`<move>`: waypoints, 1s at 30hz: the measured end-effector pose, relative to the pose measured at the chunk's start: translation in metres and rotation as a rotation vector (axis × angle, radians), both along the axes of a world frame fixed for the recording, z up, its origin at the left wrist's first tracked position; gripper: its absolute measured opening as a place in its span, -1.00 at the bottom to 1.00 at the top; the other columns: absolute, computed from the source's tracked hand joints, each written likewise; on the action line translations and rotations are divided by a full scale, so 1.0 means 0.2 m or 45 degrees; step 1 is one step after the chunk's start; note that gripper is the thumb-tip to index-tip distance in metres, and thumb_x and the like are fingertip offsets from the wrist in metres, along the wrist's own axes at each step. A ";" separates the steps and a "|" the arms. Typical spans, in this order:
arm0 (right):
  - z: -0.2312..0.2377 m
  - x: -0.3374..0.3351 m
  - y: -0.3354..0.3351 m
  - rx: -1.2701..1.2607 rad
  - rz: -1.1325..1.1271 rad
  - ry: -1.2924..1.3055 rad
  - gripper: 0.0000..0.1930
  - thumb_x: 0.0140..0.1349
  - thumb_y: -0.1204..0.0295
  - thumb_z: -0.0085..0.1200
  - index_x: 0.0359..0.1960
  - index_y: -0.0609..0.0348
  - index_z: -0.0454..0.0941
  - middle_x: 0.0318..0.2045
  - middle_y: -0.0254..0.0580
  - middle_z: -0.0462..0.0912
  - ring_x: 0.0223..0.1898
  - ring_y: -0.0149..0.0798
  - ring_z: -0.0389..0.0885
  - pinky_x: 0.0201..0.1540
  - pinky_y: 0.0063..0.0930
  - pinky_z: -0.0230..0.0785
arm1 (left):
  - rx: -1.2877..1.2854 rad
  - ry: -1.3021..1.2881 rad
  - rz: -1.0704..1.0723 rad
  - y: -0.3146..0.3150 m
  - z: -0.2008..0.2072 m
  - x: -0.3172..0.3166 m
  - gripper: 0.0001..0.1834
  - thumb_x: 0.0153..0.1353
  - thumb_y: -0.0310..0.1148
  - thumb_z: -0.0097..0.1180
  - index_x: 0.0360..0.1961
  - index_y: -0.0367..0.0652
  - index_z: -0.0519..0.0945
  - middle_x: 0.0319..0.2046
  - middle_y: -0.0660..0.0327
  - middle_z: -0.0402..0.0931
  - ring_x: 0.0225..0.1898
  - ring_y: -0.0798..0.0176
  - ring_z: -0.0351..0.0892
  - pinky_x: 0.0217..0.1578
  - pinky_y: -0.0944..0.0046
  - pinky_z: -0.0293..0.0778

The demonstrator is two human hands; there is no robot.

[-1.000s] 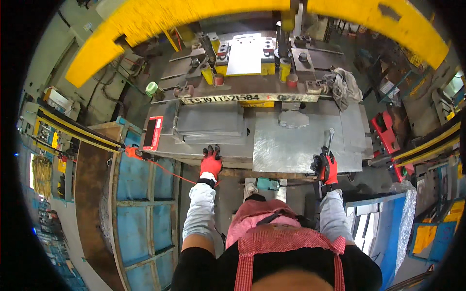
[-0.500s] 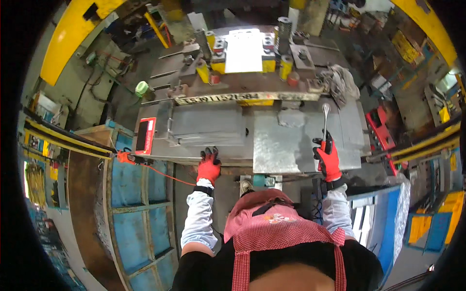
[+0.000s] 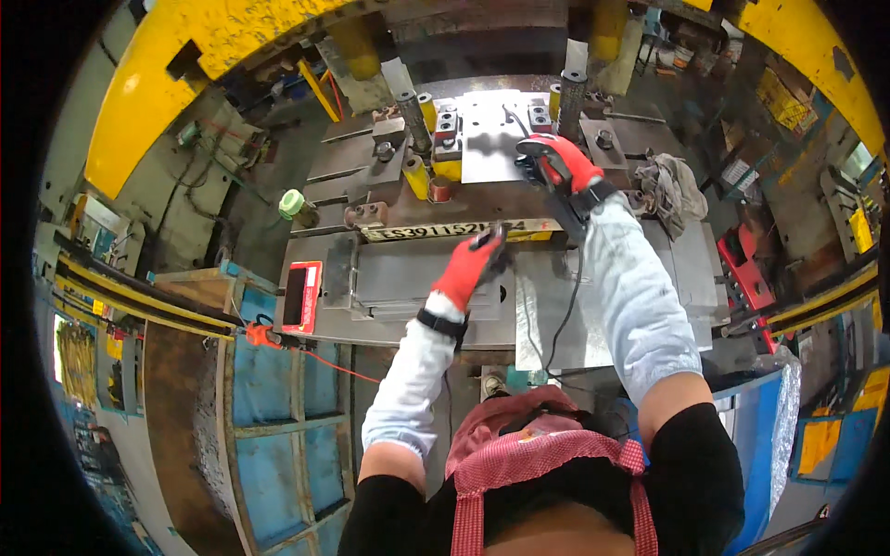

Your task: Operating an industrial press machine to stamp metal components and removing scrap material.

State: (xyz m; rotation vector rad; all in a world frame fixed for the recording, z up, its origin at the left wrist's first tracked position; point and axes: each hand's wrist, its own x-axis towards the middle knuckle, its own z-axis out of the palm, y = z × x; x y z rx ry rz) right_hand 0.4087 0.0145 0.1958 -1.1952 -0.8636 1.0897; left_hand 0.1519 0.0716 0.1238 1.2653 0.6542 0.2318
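Observation:
My right hand, in a red glove with dark fingers, is closed around a long thin tool with a red handle and a rounded end. That end reaches over a bright flat metal sheet lying in the press die. My left hand, gloved alike, hovers over the near side of the die, above the right part of a stack of grey metal sheets. Its fingers stretch forward, a little blurred, with nothing seen in them. A shiny metal plate lies on the bench at right.
Guide posts and yellow cylinders flank the die. A grey rag lies at right. On the left are a red-framed dark panel and a green-capped container. A black cord hangs from my right wrist.
My right hand has moved forward with the tool, from the shiny plate to the sheet in the die. My left hand has risen from the bench edge, forward and right. The view has shifted.

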 end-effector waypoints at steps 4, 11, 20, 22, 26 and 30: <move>-0.07 -0.29 -0.41 0.341 -0.325 -0.414 -0.66 0.13 0.38 0.08 -0.06 0.21 0.41 -0.44 -0.37 0.44 -0.49 -0.55 0.39 -0.45 -0.64 0.29 | -0.264 -0.695 0.062 0.14 -0.13 0.28 -0.58 0.20 -0.11 -0.06 -0.02 -0.16 0.43 -0.15 0.11 0.50 -0.13 0.16 0.48 -0.08 0.17 0.37; -0.41 -0.57 -1.23 -0.121 -0.553 0.140 -0.50 0.12 0.47 0.01 0.14 0.22 0.23 -0.46 -0.39 0.43 -0.52 -0.53 0.38 -0.51 -0.60 0.32 | -0.619 -0.747 0.200 0.29 -0.08 0.50 -0.59 0.27 -0.20 -0.18 0.00 -0.31 0.34 -0.13 -0.07 0.46 -0.11 0.01 0.49 -0.02 0.02 0.38; -0.77 -0.48 -1.36 -0.493 -0.677 0.076 -0.59 0.07 0.44 0.03 0.02 0.17 0.39 -0.55 -0.41 0.45 -0.62 -0.54 0.34 -0.60 -0.62 0.25 | 0.502 -0.575 0.531 0.22 0.11 0.07 -0.78 0.05 -0.49 0.08 -0.23 -0.26 0.55 -0.42 0.32 0.54 -0.44 0.49 0.41 -0.39 0.45 0.34; -0.54 -0.56 -1.36 -0.298 -0.677 0.107 -0.48 0.06 0.50 0.03 0.13 0.12 0.29 -0.55 -0.42 0.46 -0.66 -0.59 0.31 -0.65 -0.67 0.22 | 1.000 -0.121 0.622 0.24 0.26 -0.22 -0.72 0.03 -0.49 0.07 -0.17 -0.26 0.53 -0.44 0.32 0.51 -0.46 0.50 0.40 -0.45 0.45 0.34; -0.26 -0.63 -1.33 -0.064 -0.625 -0.364 -0.41 0.00 0.60 0.04 0.15 0.16 0.25 -0.47 -0.35 0.48 -0.63 -0.56 0.34 -0.56 -0.62 0.28 | 0.755 -0.261 0.592 0.23 0.58 -0.42 -0.64 -0.09 -0.55 0.05 -0.17 -0.20 0.54 -0.55 0.31 0.46 -0.62 0.50 0.34 -0.63 0.49 0.22; -0.02 -0.69 -1.19 -0.022 -0.330 -1.024 -0.35 -0.09 0.57 0.12 0.15 0.24 0.22 -0.38 -0.19 0.48 -0.55 -0.49 0.40 -0.44 -0.55 0.32 | 0.948 0.437 -0.126 0.11 0.81 -0.31 -0.77 -0.03 -0.37 0.14 -0.30 -0.18 0.61 -0.47 0.23 0.54 -0.55 0.43 0.39 -0.49 0.41 0.31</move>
